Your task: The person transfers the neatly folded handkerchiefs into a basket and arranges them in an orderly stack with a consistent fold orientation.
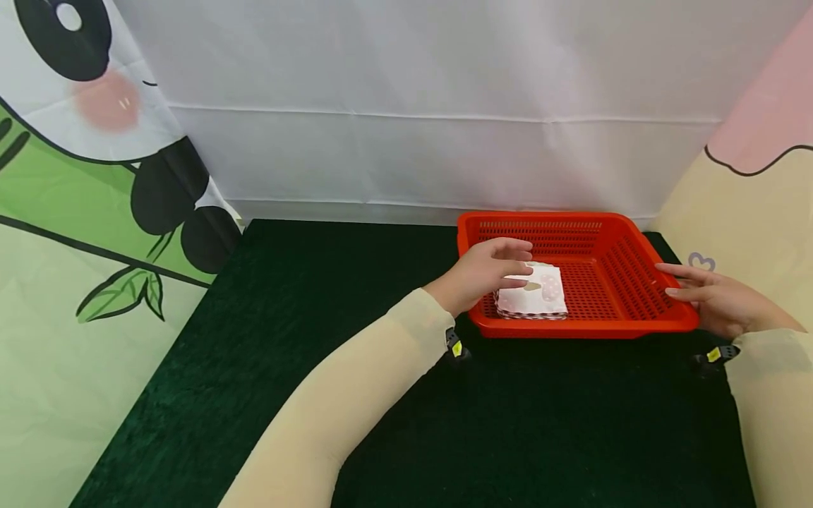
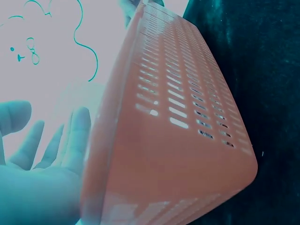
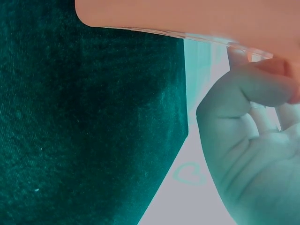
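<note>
An orange-red plastic basket with slotted walls stands on the dark green cloth near its back right. Inside, at the left, lies a small stack of white squares with pink print and a checked edge. My left hand reaches over the left rim, its fingers spread over the stack and partly covering it. In the left wrist view those fingers stand apart beside the basket's rim. My right hand holds the right rim, thumb over the edge; the right wrist view shows the thumb bent against the basket wall.
Dark green cloth covers the table. A white sheet hangs right behind the basket. Printed cartoon hangings stand at the left and at the right, the latter close to my right hand.
</note>
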